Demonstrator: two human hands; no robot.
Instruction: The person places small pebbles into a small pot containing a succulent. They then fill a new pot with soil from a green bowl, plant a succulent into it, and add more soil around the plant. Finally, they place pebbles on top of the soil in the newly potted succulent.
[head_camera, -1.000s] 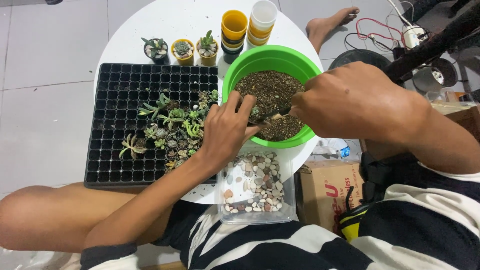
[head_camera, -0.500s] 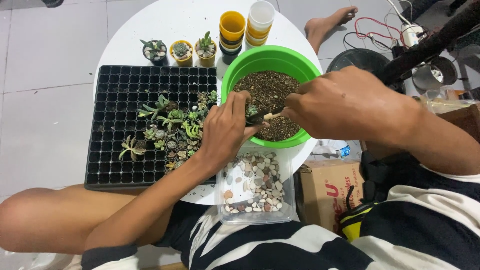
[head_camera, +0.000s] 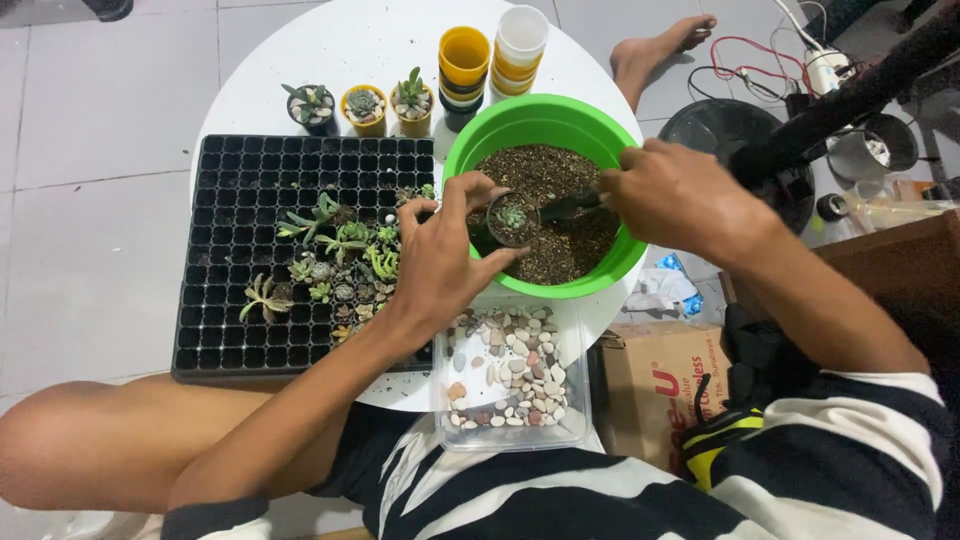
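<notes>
Here the left hand (head_camera: 440, 262) is reaching in from the lower left, forearm slanting across the near edge of the round white worktop (head_camera: 330, 45), wrist bent so the fingers are curling around a small dark pot (head_camera: 511, 221) with a tiny succulent in it. The fingers are closing on the pot's sides, thumb low and the others arching over the top, holding it just above the soil inside the green bowl (head_camera: 500, 120). The right hand (head_camera: 685, 200) is coming in from the right, knuckles up, fingers wrapping tightly about the handle of a small dark scoop (head_camera: 570, 205) whose tip is pointing at the pot's rim.

The bowl is sitting at the worktop's right edge, its far side overhanging slightly. Just left of it, the black seedling tray (head_camera: 260, 170) is filling most of the remaining surface, with loose succulents (head_camera: 340, 255) lying on it near the left wrist. A clear box of pebbles (head_camera: 510, 375) is jutting past the near edge. Three potted succulents (head_camera: 365, 105) and stacked cups (head_camera: 490, 55) are crowding the far rim.
</notes>
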